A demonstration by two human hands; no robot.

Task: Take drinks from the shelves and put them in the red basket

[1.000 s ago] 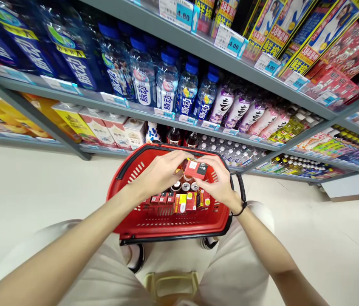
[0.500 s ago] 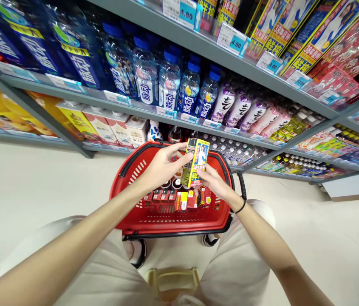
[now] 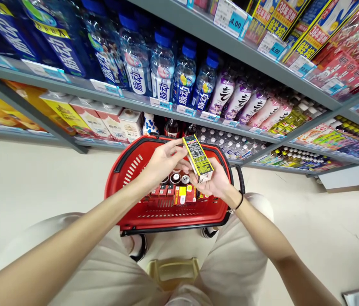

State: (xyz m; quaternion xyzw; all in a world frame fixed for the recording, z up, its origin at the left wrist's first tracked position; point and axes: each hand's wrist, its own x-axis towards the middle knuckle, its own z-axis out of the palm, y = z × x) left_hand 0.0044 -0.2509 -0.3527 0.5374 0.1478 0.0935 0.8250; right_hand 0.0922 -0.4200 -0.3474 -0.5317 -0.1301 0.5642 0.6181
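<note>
A yellow and black drink carton [image 3: 199, 158] is tilted above the red basket [image 3: 173, 219], its dark printed side facing up. My right hand [image 3: 214, 180] holds it from below and the right, with the fingers under its lower end. My left hand [image 3: 168, 159] is at its upper left, fingers curved and the fingertips at the carton's edge. Inside the basket lie several small red boxes [image 3: 163, 191], a red and yellow box [image 3: 182, 195] and dark bottles with round caps [image 3: 175, 178].
Shelves [image 3: 128, 101] of drinks run across in front, with blue-capped bottles [image 3: 163, 68] and white cartons [image 3: 130, 124]. A black basket handle [image 3: 241, 180] stands at the right. A yellowish stool [image 3: 173, 272] is between my legs.
The carton has been turned, so its dark side now faces up instead of the picture side. My right hand has moved under it. The view has shifted slightly.
</note>
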